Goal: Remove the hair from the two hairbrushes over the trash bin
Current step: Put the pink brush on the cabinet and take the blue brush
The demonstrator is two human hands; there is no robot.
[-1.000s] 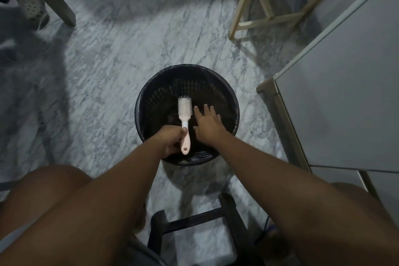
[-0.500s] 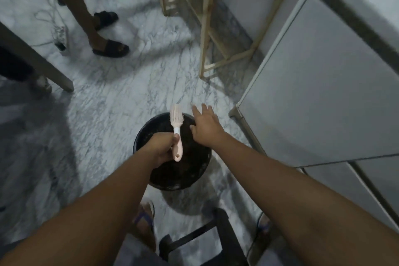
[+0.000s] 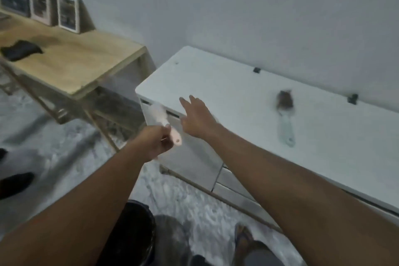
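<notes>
Pale pink plastic hairbrush [image 3: 160,117] is in the left hand [image 3: 154,142]. Fingers are wrapped tight round the lower handle, bristle head clear above the fist.

My read: changeover between brushes. Next move needs this one parked. Then the clear-handled hairbrush [image 3: 285,119], brown wad of hair on its head, gets picked up by the handle and carried over the round black trash bin [image 3: 138,229] before any pulling.

Pink brush axis runs diagonal. Butt end is toward the person, just down-right of the grip. Head is up and away, toward the near corner of the white flat-topped cabinet [image 3: 216,84]. It's motion-blurred, so I can't tell which way the bristles face or whether hair is left in them.

Right hand [image 3: 197,119] is just right of the grip, empty, fingers straight and spread, reaching over the cabinet edge.

Clear-handled brush lies flat on the cabinet top, well right of the grip. Its handle points toward the person, head toward the wall.

Bin is below the grip and nearer the person, partly hidden by the left forearm. Neither brush is over it.
</notes>
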